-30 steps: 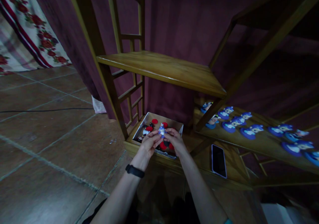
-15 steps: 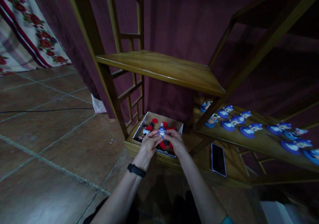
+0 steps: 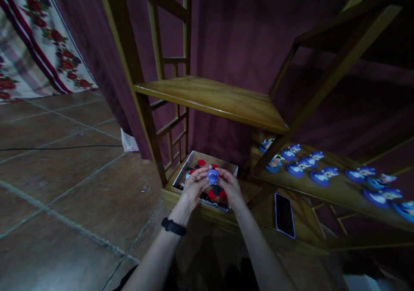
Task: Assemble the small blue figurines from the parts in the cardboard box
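Note:
A small blue-and-white figurine (image 3: 212, 177) is held between both hands, its rounded blue side facing me. My left hand (image 3: 195, 186) pinches it from the left, and my right hand (image 3: 229, 184) grips its right side. Below and behind the hands sits an open cardboard box (image 3: 234, 170) with red discs (image 3: 201, 162), black pieces and other small parts inside. The hands cover part of the box's contents. On the left wrist is a black band (image 3: 174, 226).
Several blue figurines on round bases (image 3: 324, 175) stand on the wooden shelf (image 3: 343, 189) at right. A phone (image 3: 284, 215) lies on the lower board. Above the box juts a wooden shelf board (image 3: 210, 96), with slatted side posts at left. A dark curtain (image 3: 226, 32) hangs behind.
The figurine has been tipped in my fingers, so its rounded blue side shows instead of its white-and-blue front. My view has shifted slightly; both hands still hold it over the box.

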